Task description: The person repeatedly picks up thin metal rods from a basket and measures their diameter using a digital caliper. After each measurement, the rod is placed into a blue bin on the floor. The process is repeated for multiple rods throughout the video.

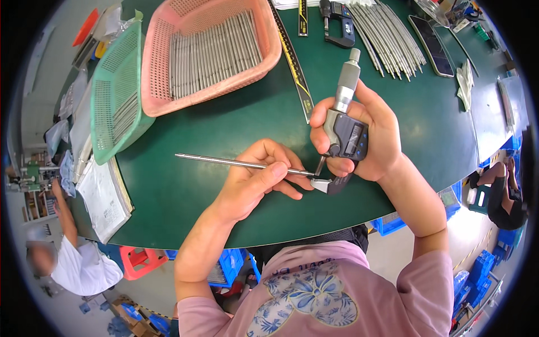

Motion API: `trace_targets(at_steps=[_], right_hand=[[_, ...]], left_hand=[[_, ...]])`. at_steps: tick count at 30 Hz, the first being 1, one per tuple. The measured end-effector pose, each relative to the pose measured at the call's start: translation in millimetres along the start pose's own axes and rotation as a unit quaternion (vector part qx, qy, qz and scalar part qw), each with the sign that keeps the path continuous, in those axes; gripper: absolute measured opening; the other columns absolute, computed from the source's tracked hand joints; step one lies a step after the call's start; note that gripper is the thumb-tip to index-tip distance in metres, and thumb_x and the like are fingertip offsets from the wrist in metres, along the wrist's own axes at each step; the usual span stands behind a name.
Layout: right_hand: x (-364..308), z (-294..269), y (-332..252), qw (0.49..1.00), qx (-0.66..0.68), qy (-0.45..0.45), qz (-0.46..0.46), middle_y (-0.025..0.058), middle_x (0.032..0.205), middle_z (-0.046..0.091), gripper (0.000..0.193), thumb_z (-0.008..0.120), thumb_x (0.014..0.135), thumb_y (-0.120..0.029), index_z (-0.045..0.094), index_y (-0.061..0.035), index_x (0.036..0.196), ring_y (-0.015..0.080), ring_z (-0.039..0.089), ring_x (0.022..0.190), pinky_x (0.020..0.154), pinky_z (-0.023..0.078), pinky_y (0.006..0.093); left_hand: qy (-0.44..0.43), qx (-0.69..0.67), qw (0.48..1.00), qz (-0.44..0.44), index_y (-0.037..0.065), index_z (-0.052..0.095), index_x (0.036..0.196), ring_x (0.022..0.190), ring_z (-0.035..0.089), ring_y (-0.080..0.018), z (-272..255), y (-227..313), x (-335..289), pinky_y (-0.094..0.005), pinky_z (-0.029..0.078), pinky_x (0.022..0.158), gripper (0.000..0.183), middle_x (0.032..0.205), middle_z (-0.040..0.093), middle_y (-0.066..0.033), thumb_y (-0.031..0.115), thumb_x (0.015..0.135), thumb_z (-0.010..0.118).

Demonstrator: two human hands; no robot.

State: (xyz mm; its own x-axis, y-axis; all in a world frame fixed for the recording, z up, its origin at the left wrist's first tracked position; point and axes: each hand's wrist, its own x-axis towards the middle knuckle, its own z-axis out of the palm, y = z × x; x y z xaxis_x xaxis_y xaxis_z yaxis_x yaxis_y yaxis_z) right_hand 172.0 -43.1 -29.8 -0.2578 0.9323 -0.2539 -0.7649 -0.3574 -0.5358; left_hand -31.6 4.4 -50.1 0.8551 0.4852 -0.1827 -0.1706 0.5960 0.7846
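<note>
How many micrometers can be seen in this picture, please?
2. The first micrometer is in the right hand; the second micrometer lies on the far side of the table, left of the loose rods. More could be hidden.

Silver rod (213, 160), grey-and-black micrometer (352, 139), pink basket (154, 70), green basket (115, 70), dark-green table (185, 208), blue-flowered mauve shirt (320, 297)

One held micrometer (345, 135) and one lying micrometer (343, 25), two altogether; one pink basket (270, 33) and one green basket (105, 95), likewise two; two rulers (295, 64); one phone (431, 45); one red stool (139, 263); one held rod (219, 161); other rods (387, 36), too many to count
</note>
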Motion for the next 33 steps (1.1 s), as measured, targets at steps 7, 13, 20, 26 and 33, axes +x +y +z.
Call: trace_targets(at_steps=[7,13,20,26,33], right_hand=[[-0.4,1.9,0.0,1.000,-0.003,0.013,0.027,0.0163,0.067,0.054,0.065,0.015,0.089,-0.052,0.052,0.0018,0.090,0.0179,0.040,0.035,0.034,0.037,0.0253],[0.3,1.0,2.5,1.000,-0.005,-0.009,0.030,0.0170,0.069,0.055,0.068,0.017,0.087,-0.055,0.052,0.0028,0.090,0.0181,0.042,0.036,0.035,0.038,0.0248],[-0.2,-0.3,4.7,0.999,-0.033,-0.007,0.012,0.0164,0.066,0.055,0.070,0.023,0.085,-0.061,0.055,0.0008,0.083,0.0165,0.043,0.037,0.032,0.037,0.0236],[-0.8,0.9,5.5,0.998,-0.061,-0.001,0.014,0.0156,0.066,0.056,0.071,0.024,0.082,-0.064,0.054,0.0008,0.081,0.0162,0.044,0.037,0.033,0.037,0.0232],[-0.3,-0.2,4.2,0.999,0.017,-0.011,0.039,0.0164,0.067,0.056,0.073,0.022,0.081,-0.065,0.052,0.0017,0.083,0.0177,0.045,0.038,0.034,0.038,0.0244]], left_hand=[[-0.020,0.038,0.999,0.006,0.002,0.045,0.088,0.086,0.059,-0.0243,-0.9,-0.2,0.2,-0.0323,0.053,0.067,0.017,0.094,0.053,-0.0138,0.017,0.087,0.051],[-0.019,0.050,0.999,-0.005,0.001,0.045,0.088,0.086,0.059,-0.0229,1.1,-0.1,-0.2,-0.0314,0.053,0.066,0.018,0.094,0.053,-0.0141,0.018,0.086,0.052],[-0.031,0.050,0.998,0.007,0.002,0.046,0.088,0.085,0.059,-0.0214,1.2,-0.4,1.7,-0.0302,0.054,0.065,0.016,0.093,0.054,-0.0139,0.015,0.085,0.053],[-0.024,0.051,0.998,0.008,0.002,0.046,0.087,0.083,0.059,-0.0209,0.3,-1.7,1.0,-0.0298,0.054,0.064,0.015,0.092,0.055,-0.0139,0.013,0.084,0.055],[-0.014,0.045,0.999,-0.002,0.002,0.046,0.087,0.082,0.060,-0.0215,1.3,0.0,1.4,-0.0297,0.054,0.062,0.015,0.092,0.055,-0.0144,0.013,0.083,0.055]])
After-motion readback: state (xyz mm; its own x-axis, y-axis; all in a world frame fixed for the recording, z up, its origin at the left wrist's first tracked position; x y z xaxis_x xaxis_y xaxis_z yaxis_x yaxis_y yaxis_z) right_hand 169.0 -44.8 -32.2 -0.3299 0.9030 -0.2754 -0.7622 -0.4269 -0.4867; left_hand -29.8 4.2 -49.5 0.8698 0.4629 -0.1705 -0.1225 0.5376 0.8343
